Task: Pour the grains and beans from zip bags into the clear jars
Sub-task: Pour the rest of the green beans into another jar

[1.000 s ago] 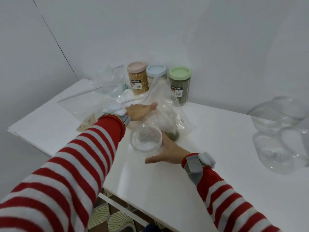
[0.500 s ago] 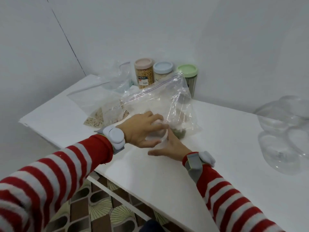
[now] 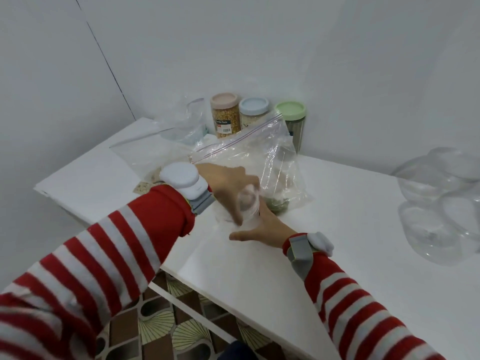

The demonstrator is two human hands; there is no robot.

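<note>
Left hand [image 3: 224, 184] grips the blurred clear jar [image 3: 248, 203] from above, right hand [image 3: 263, 229] against its side, zip bag [image 3: 259, 154] just behind.

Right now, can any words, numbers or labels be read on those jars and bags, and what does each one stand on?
No text can be read here.
Pink-lidded jar: dark label with white lettering, too blurred to read.
Same jar, barcode sticker: digits too small to read.
Green-lidded jar: label seen through the zip bag, too blurred to read.
No other writing shows.
</note>
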